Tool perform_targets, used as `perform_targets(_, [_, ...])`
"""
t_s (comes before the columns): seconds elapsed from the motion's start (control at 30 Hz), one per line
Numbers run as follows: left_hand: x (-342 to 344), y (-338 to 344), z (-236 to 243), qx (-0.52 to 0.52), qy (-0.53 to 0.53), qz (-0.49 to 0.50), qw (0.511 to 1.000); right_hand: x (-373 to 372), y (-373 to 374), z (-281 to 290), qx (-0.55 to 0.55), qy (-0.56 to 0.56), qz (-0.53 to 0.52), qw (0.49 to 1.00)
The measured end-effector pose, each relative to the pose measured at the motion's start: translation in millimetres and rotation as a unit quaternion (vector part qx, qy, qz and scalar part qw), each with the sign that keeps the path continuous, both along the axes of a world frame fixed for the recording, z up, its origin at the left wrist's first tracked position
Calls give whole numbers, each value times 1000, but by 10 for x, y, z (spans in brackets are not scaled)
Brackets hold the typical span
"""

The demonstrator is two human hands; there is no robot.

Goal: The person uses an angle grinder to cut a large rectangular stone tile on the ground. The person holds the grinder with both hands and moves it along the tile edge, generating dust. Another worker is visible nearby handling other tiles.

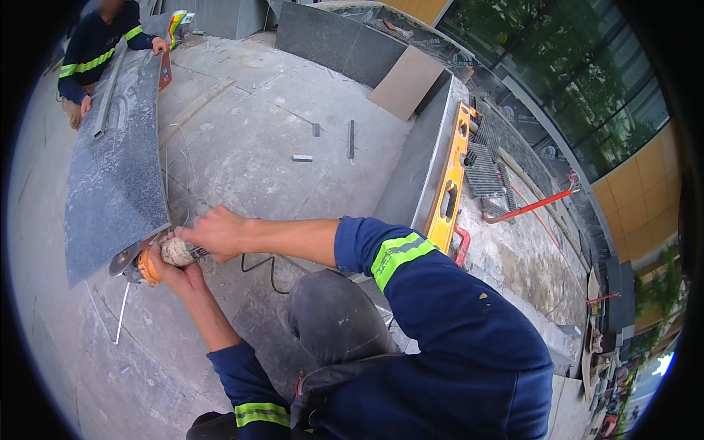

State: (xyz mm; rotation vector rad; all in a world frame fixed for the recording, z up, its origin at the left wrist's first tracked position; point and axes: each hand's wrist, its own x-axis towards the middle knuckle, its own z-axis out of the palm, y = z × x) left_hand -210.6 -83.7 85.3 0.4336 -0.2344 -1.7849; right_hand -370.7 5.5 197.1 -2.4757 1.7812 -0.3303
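Observation:
An angle grinder [150, 265] with an orange head and a dusty pale body is held in both my hands at the near end of a grey stone slab [121, 183]. My left hand [180, 275] wraps around it close to the orange part. Farther back, my right hand [216, 233] is closed on the body. The cutting disc [123, 260] sits at the slab's near edge; whether it touches the stone I cannot tell. A dark power cord [275, 275] trails on the ground by my knee.
At the slab's far end, a co-worker [103, 51] rests both hands on it, beside a metal strip [110, 99]. To my right, a yellow spirit level [449, 180] leans along a low stone-clad wall [414, 165]. Small offcuts [302, 158] lie on the paving. Red pipe [532, 205] sits beyond the wall.

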Motion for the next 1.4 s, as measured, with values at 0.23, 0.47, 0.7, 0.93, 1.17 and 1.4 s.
perform_targets(0.23, [110, -227, -67, -9, 35, -20, 999, 85, -139, -32, -6, 20, 1, 1000])
perform_targets(0.47, [-86, 142, 182, -12, 3, 22, 1000, -46, 27, -61, -18, 19, -1, 1000])
perform_targets(0.7, [-114, 149, 147, -17, 26, 5, 1000, -75, 162, 159, 4, 28, -6, 1000])
perform_targets(0.93, [-128, 143, 128, -11, -3, -1, 1000, -124, 152, 80, -4, 13, -1, 1000])
perform_targets(1.17, [-98, 7, 42, 16, 36, 9, 999, -40, -46, 67, 35, 42, -7, 998])
perform_targets(1.4, [-183, 52, 264, 70, 56, 43, 995, 56, -48, 45, 37, 35, -44, 998])
